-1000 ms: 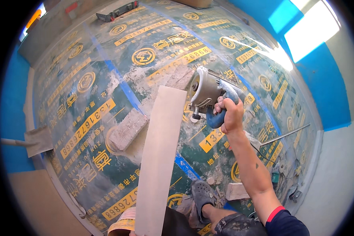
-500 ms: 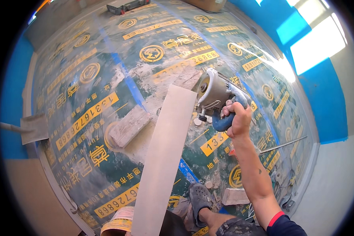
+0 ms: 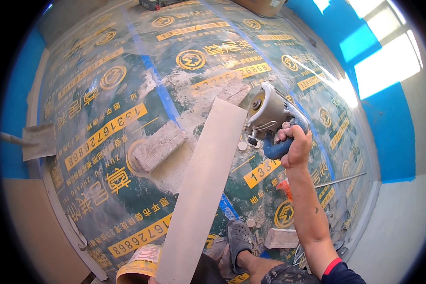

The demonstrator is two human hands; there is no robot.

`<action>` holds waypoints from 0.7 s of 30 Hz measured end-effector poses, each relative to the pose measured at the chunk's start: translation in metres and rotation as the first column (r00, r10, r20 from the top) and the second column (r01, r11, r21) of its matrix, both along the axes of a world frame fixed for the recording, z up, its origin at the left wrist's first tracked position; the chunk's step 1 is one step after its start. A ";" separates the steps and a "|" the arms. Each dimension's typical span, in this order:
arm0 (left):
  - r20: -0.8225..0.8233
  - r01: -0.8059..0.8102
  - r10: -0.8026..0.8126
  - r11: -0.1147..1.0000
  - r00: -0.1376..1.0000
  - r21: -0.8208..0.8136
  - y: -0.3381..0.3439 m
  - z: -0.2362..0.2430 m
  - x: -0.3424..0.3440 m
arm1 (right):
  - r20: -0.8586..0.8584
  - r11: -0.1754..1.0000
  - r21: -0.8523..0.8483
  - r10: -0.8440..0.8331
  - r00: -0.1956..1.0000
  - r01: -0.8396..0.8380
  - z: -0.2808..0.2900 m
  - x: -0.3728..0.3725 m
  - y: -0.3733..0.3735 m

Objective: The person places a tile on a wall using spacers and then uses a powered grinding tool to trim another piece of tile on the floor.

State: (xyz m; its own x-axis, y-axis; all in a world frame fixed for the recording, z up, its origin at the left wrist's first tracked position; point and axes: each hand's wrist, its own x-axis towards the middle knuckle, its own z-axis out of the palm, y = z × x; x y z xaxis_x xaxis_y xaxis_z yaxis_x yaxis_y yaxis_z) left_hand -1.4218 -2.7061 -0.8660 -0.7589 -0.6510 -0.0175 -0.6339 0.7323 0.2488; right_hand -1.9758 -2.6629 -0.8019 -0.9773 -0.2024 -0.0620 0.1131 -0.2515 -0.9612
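Observation:
My right hand (image 3: 297,144) is wrapped round the blue handle of a handheld tile cutter (image 3: 272,111), held up off the floor with its round disc facing left. Just left of the cutter a long pale tile strip (image 3: 203,184) slants up from the lower edge, its far end close to the tool but apart from it. Of my left hand (image 3: 152,280) only a bit of finger shows at the strip's lower left edge; the rest is hidden behind the strip. A yellow and white bucket (image 3: 139,262) stands beside that lower end.
Dusty green printed sheeting (image 3: 142,128) covers the floor. Two blocks, a larger one (image 3: 158,146) and a smaller one (image 3: 281,238), lie on it. A shovel (image 3: 39,141) leans at the left wall, and a cardboard box (image 3: 260,5) stands at the back. Below is my foot in a grey clog (image 3: 239,241).
The tile cutter and my right hand sit slightly further right and lower in the picture. The strip's far end shifts right too, along with much of the floor as the view moves.

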 end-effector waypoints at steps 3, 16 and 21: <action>0.009 -0.006 0.005 1.000 1.000 0.020 -0.001 -0.002 0.000 | 0.005 1.000 -0.006 -0.009 1.000 0.010 0.000 0.000 -0.001; 0.079 -0.037 0.029 0.994 0.996 0.107 -0.004 0.010 -0.007 | -0.001 1.000 0.000 -0.001 1.000 0.001 -0.001 -0.001 -0.002; 0.057 -0.044 0.038 0.993 0.998 0.110 -0.003 0.006 -0.003 | 0.002 1.000 0.010 -0.001 1.000 0.001 0.001 0.001 -0.004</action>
